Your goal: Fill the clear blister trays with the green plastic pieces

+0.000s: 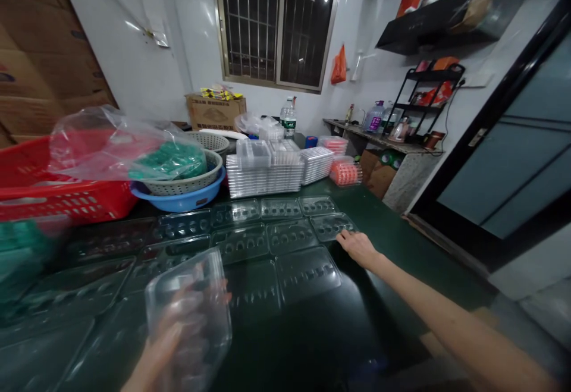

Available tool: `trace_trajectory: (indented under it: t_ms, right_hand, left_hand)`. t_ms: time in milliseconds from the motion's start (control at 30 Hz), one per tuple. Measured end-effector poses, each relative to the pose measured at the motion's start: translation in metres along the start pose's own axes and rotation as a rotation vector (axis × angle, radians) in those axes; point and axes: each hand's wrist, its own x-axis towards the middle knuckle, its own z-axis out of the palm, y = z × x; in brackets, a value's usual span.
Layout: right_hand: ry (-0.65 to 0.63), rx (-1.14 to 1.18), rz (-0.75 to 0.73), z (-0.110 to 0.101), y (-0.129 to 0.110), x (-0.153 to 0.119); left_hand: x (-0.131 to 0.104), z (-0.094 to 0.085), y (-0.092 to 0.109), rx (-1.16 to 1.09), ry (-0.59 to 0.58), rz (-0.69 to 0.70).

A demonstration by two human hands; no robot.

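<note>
My left hand is wrapped round clear plastic trays, apparently a nested stack, blurred and tilted up in front of me. Part of the hand shows through the plastic. At the right end of a row, my right hand has its fingers closed at the near edge of a clear plastic tray lying on the dark green table. Similar trays with moulded hollows lie side by side in rows, among them a nearer tray and a middle one.
Stacked clear containers stand at the table's back, beside packs with orange contents. A blue basin holds a colander with bagged green pieces. A red basket stands left; a blurred green bundle is nearer.
</note>
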Motion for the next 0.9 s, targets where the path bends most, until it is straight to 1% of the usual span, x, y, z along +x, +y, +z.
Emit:
trace_trajectory:
  t_ms: [100,167,200,233,300,333,367,400,433,467,533,567,633,767,900]
  right_hand:
    - [0.040,0.056,0.052,-0.005,-0.001,0.003]
    - [0.089,0.102,0.113,-0.017,-0.007,-0.002]
    - [0.120,0.109,0.146,-0.026,-0.014,-0.006]
    - [0.160,0.145,0.175,-0.037,-0.025,-0.012]
    - [0.228,0.358,0.175,-0.066,-0.058,-0.027]
    - [0.259,0.662,0.136,-0.082,-0.079,-0.037]
    - [0.214,1.021,0.045,-0.099,-0.101,-0.047]
    - [0.100,1.302,-0.061,-0.116,-0.122,-0.058]
    - [0.003,1.494,-0.131,-0.131,-0.140,-0.069]
    - [-0.078,1.633,-0.169,-0.143,-0.155,-0.079]
    - [-0.176,1.792,-0.158,-0.161,-0.174,-0.092]
    - [-0.199,1.830,-0.135,-0.165,-0.178,-0.096]
    - [-0.230,1.868,-0.108,-0.167,-0.180,-0.099]
    - [-0.287,1.890,-0.159,-0.161,-0.179,-0.097]
    - [-0.326,1.881,-0.186,-0.165,-0.182,-0.098]
  left_hand:
    - [-0.030,0.005,-0.001,0.041,-0.004,0.053]
    - [-0.043,0.009,-0.003,0.044,-0.047,0.074]
    - [-0.046,0.012,-0.006,0.041,-0.073,0.073]
    - [-0.048,0.015,-0.009,0.037,-0.099,0.063]
    - [-0.047,0.026,-0.019,0.041,-0.144,0.026]
    - [-0.046,0.033,-0.025,0.053,-0.164,0.009]
    - [-0.046,0.040,-0.031,0.075,-0.190,-0.007]
    - [-0.046,0.047,-0.037,0.071,-0.222,-0.007]
    - [-0.046,0.054,-0.043,0.078,-0.264,-0.030]
    - [-0.048,0.059,-0.048,0.080,-0.309,-0.061]
    - [-0.052,0.066,-0.055,0.076,-0.395,-0.130]
    - [-0.055,0.068,-0.058,0.069,-0.425,-0.151]
    - [-0.060,0.066,-0.060,0.062,-0.470,-0.169]
    - [-0.065,0.056,-0.058,0.096,-0.544,-0.195]
    - [-0.067,0.052,-0.055,0.124,-0.572,-0.189]
